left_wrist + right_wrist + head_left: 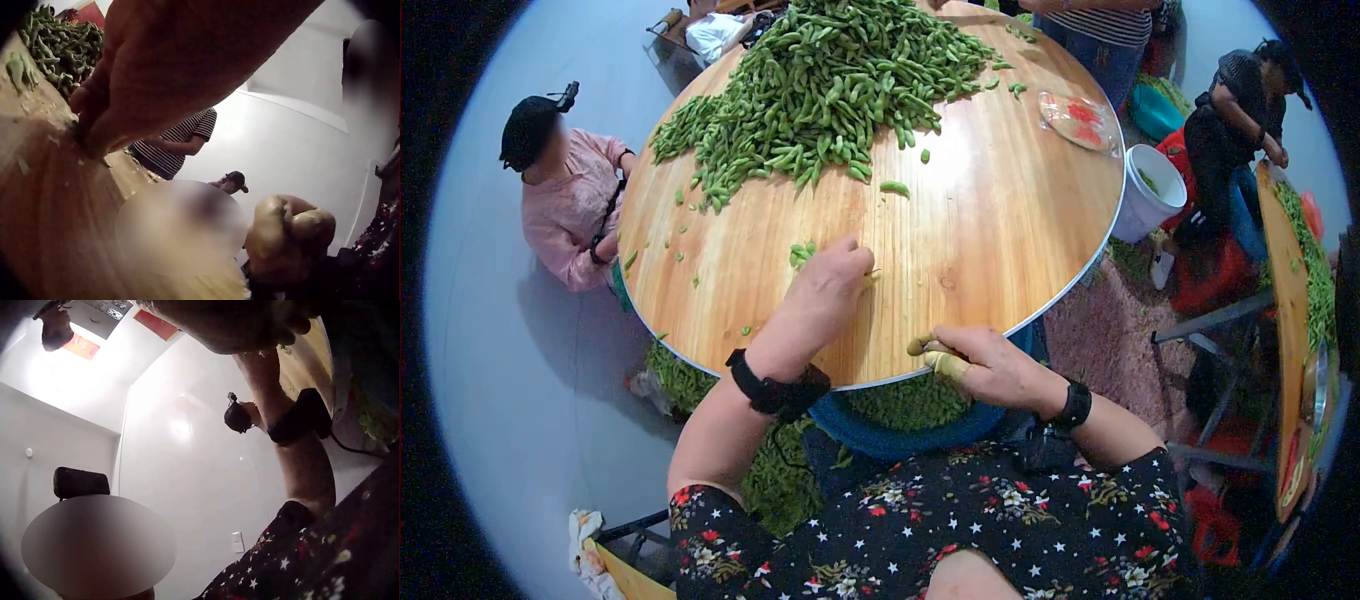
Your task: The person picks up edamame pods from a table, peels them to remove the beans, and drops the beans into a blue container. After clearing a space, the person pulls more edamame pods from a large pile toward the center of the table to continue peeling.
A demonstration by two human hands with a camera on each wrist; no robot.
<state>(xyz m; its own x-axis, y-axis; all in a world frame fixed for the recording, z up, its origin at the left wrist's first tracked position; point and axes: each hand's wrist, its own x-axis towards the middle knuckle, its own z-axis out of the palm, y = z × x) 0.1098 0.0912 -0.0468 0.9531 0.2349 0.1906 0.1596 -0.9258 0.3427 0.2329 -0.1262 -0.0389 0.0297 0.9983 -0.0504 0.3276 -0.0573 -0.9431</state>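
Observation:
My left hand (830, 285) reaches over the round wooden table (1000, 240), its fingers bent down at the tabletop. A few green soybean pods (802, 254) lie just beside it. In the left wrist view its fingertips meet close to the wood; I cannot tell whether a pod is between them. Near the table's front edge is my right hand (995, 368), thumb and forefinger loosely bent, nothing visible between them. Yellowish covers (945, 365) wrap those two fingertips. A large heap of soybean pods (820, 100) stands on the far side.
Below the front edge sits a blue tub (870, 440) of green pieces. A clear plastic packet with red marks (1080, 122) lies at the table's right; a white bucket (1150, 190) stands beyond. One person in pink (575, 200) sits at left, another in dark clothes (1235, 110) at right.

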